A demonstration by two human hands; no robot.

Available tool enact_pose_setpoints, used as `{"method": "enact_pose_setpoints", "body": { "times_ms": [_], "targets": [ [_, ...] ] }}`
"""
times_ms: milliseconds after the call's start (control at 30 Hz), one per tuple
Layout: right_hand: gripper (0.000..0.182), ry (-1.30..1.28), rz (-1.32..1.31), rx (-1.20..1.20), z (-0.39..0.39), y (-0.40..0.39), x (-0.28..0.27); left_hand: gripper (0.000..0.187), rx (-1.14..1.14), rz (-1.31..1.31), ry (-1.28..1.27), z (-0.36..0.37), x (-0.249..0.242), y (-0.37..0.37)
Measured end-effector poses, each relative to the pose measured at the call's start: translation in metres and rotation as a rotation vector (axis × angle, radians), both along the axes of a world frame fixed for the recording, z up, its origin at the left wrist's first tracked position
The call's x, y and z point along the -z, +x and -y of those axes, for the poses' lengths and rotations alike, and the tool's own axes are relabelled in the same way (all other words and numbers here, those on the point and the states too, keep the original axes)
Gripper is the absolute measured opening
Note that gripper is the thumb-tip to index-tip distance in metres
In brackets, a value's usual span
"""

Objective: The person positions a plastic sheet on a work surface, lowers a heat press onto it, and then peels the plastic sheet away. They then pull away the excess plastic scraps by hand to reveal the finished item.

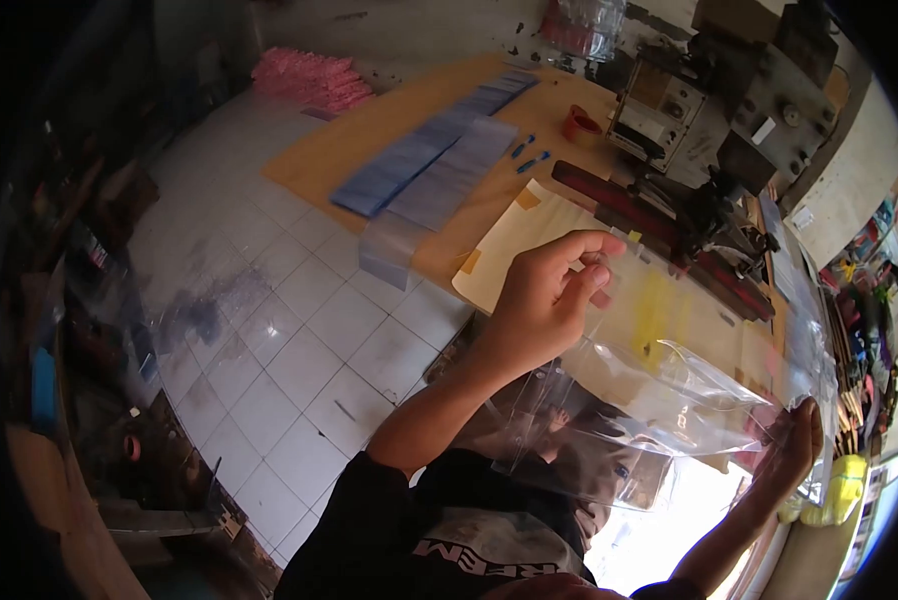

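Observation:
A transparent plastic sheet [689, 385] hangs between my two hands in front of my body, with folds and bright reflections across it. My left hand [554, 290] is closed, thumb against the fingers, pinching the sheet near its upper left corner. Farther right, my right hand [801, 440] grips the opposite side of the sheet; its fingers are partly hidden. Behind the sheet lies a pale board [514, 245] with brown tape on its edge. A dark red bar of a press-like machine [659, 205] crosses just beyond my left hand.
Bluish plastic strips [424, 150] lie on the wooden table [314, 165], near two blue cutters [532, 162] and a red tape roll [581, 125]. A control box [657, 105] stands behind. Pink bundles [309, 80] are at the back left. White floor tiles [309, 330] lie left.

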State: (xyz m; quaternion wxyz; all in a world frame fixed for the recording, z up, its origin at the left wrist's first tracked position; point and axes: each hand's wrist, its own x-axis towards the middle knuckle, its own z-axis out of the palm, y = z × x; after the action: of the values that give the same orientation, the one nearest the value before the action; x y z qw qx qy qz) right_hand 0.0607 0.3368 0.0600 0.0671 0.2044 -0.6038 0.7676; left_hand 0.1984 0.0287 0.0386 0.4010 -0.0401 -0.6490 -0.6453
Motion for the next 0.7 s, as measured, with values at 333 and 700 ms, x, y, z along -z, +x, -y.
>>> {"method": "enact_pose_setpoints", "body": {
  "times_ms": [333, 700],
  "targets": [
    [0.014, 0.124, 0.038, 0.236, 0.006, -0.036, -0.047, 0.02, -0.341, -0.219, -0.285, 0.004, -0.027, -0.06],
    [0.017, 0.141, 0.288, -0.1, 0.0, -0.094, -0.023, 0.024, -0.414, 0.217, -0.418, 0.006, -0.031, -0.098]
  ]
}}
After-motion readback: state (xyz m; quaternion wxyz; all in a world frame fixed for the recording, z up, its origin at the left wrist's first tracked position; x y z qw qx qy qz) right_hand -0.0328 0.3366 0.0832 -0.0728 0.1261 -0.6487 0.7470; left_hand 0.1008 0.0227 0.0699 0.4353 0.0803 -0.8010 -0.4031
